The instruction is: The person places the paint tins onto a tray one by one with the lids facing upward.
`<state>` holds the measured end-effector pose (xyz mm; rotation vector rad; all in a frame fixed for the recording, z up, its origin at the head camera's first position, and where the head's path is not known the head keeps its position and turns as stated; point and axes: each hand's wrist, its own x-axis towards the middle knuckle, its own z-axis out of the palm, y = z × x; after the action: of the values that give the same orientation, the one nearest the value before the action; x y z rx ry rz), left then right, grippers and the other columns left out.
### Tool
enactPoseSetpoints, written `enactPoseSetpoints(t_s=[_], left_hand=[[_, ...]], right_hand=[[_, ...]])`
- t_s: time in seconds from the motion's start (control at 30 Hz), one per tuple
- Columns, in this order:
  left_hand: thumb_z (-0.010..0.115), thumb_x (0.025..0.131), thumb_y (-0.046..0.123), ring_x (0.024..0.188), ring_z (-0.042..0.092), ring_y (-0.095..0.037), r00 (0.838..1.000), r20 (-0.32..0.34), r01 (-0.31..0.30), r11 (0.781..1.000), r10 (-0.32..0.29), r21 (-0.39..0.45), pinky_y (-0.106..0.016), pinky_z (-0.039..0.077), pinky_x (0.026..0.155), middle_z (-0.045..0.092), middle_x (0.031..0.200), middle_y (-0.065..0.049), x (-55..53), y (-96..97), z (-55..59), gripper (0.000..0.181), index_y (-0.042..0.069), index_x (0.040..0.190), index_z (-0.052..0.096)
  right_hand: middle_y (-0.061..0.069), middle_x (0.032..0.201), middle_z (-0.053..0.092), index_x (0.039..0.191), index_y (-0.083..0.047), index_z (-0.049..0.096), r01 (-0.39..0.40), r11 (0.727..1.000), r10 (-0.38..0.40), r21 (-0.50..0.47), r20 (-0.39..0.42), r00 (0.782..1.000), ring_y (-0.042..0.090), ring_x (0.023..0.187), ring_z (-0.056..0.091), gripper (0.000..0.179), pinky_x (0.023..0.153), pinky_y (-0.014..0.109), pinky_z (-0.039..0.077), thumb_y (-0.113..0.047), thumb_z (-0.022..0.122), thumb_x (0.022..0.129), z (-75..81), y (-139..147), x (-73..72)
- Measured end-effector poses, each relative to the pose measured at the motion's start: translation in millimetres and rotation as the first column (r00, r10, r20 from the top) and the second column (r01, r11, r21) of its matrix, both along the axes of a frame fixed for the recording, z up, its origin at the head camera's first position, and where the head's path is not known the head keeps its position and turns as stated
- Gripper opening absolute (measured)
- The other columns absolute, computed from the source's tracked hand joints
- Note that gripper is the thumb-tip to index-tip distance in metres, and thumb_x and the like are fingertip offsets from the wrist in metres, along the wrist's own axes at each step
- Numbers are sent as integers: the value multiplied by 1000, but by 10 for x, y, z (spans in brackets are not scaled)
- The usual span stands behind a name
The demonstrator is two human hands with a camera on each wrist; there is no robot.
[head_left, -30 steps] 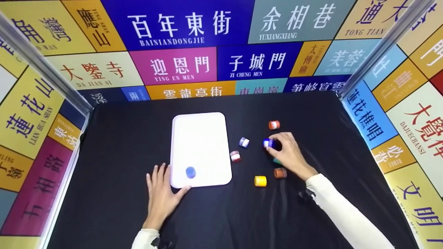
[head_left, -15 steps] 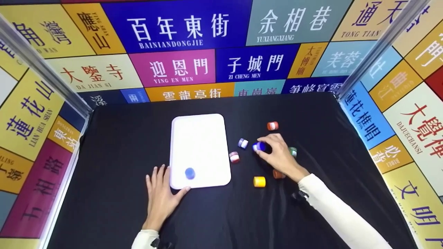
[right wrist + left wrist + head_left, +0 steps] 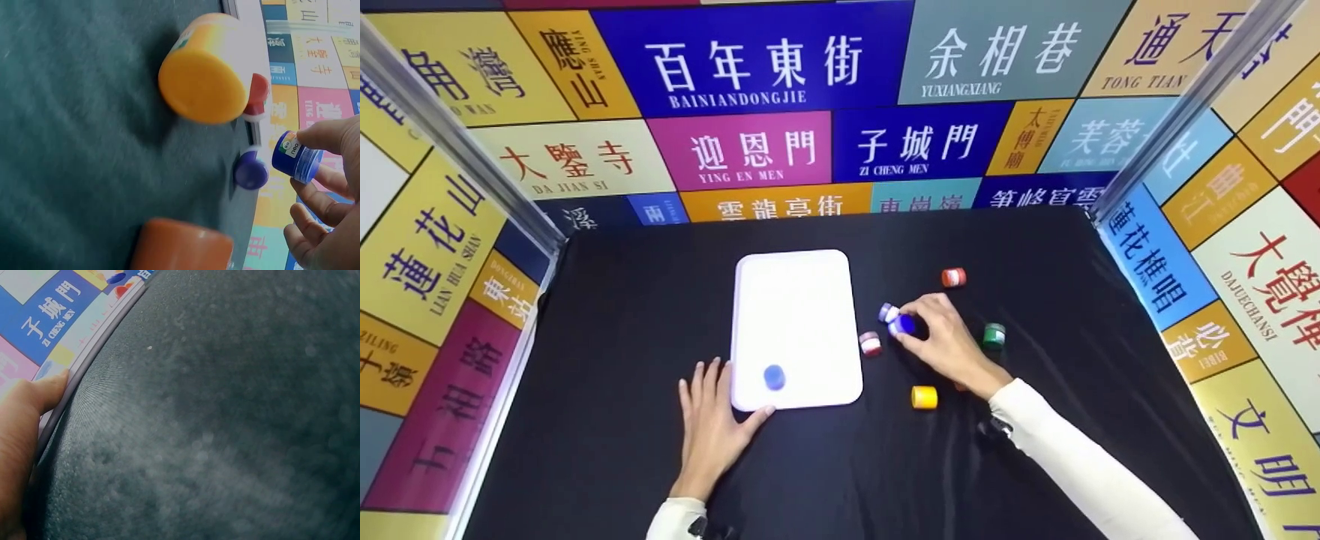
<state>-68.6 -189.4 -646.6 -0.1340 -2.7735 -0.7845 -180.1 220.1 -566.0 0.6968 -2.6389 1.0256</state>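
My left hand point(image 3: 716, 427) lies at the lower left corner of a white board point(image 3: 795, 315), its straight fingers along the left edge and its thumb point(image 3: 53, 388) on the bottom edge. A blue oval patch point(image 3: 774, 377) shows on the board near that corner. Between thumb and fingertips, my right hand point(image 3: 949, 341) pinches a small blue paint jar point(image 3: 291, 154); a threaded neck shows on it, with no lid. Close beside this jar is a purple jar point(image 3: 887, 312). A red-and-white jar point(image 3: 870, 343) lies just right of the board.
An orange-red jar point(image 3: 953, 277) lies farther back and a green jar point(image 3: 994, 335) to the right of my right hand. Nearer me is a yellow jar point(image 3: 924, 397). My forearm mostly hides an orange-brown jar point(image 3: 183, 247) in the head view. Lettered panels point(image 3: 757, 150) wall the black-covered table.
My right hand has moved left with the blue jar, toward the purple jar, uncovering the green jar and covering most of the orange-brown one. My left hand stays at the board.
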Motion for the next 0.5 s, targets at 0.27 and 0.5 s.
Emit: enactPoseSetpoints(t_s=[0.27, 0.5], left_hand=[[87, 85, 64, 162, 26, -53, 1000, -8, -2, 1000, 2, 5, -72, 6, 131, 42, 168, -30, -4, 10, 0, 108, -2, 162, 49], [86, 86, 65, 164, 23, -51, 1000, 14, -1, 1000, 1, 10, -71, 3, 132, 41, 170, -29, -10, 0, 6, 109, -1, 164, 47]], right_hand=[[12, 114, 74, 117, -1, 78, -84, 996, 84, 0, -53, 995, 37, 119, 60, 33, 106, 49, 52, -12, 91, 90, 54, -204, 64], [9, 117, 77, 118, -4, 78, -137, 990, 138, 19, -86, 987, 35, 122, 61, 32, 108, 51, 53, -15, 91, 91, 127, -429, 161]])
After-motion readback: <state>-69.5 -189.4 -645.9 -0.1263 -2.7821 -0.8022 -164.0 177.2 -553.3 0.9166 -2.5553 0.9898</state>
